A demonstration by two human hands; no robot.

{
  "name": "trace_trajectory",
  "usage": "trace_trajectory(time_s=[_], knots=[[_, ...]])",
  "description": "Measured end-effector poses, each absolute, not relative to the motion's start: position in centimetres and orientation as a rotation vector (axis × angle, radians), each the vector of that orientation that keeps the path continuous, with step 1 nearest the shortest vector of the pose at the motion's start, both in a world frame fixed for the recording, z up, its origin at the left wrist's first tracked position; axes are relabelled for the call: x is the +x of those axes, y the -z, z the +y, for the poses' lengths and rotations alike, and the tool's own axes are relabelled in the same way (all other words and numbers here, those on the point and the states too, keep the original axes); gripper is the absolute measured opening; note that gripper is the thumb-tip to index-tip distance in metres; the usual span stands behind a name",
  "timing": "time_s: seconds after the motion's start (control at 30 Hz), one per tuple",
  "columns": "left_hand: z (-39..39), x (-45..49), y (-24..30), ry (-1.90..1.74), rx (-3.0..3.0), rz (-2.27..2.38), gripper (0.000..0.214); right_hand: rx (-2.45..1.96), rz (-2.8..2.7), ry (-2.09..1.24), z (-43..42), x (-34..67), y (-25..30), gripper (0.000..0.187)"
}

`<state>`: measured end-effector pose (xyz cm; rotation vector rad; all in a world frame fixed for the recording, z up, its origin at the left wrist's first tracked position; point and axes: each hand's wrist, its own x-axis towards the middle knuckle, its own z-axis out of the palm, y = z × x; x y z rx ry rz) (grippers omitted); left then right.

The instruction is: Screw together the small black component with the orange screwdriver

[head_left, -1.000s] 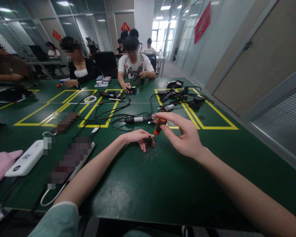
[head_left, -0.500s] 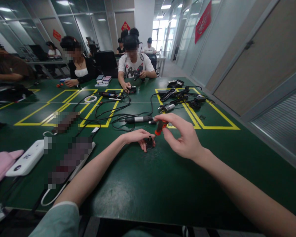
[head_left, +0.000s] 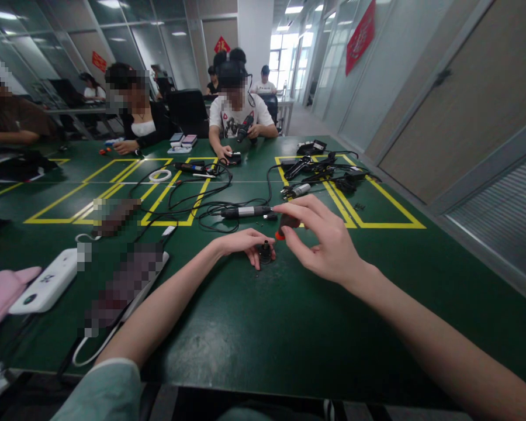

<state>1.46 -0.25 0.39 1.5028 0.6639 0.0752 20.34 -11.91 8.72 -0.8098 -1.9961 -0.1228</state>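
Note:
My left hand [head_left: 244, 242] rests low over the green table, its fingers closed around a small dark round part [head_left: 265, 252] with a short brass-coloured post on top. Between the thumb and fingers of my right hand [head_left: 326, 238] is the black-and-orange handle of a screwdriver [head_left: 286, 225]. The handle stands tilted just right of the round part. I cannot make out clearly where the screwdriver's tip touches.
Just beyond my hands lies a black-and-silver pen-shaped power tool [head_left: 246, 212] with a looping cable. Dark tools and cables pile up [head_left: 315, 166] at the back right. A white power bank [head_left: 48, 283] lies left. Across the table, a co-worker [head_left: 241, 114] holds a drill.
The fingers of my right hand have shifted around the screwdriver handle, which looks turned, with less orange showing. My left hand and the round part stay in place.

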Motion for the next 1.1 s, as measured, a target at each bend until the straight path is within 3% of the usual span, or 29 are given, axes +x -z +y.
trace_trajectory(time_s=[0.13,0.4,0.7,0.97,1.1], knots=[[-0.25,1.48,-0.30,-0.075,1.493,0.677,0.058,-0.806,-2.021,0.150,-12.08,20.32,-8.91,0.036],[-0.37,1.53,-0.35,-0.074,1.510,0.684,0.061,-0.821,-2.049,0.219,-12.11,20.16,-8.75,0.019],[-0.38,1.51,-0.35,-0.085,1.494,0.701,0.053,-0.891,-2.037,0.193,-12.57,19.94,-8.88,0.042],[-0.31,1.56,-0.25,-0.076,1.508,0.693,0.050,-0.898,-2.057,0.227,-12.15,19.95,-8.53,0.027],[-0.35,1.49,-0.35,-0.080,1.517,0.669,0.054,-0.939,-2.011,0.199,-12.24,19.98,-8.43,0.031]])
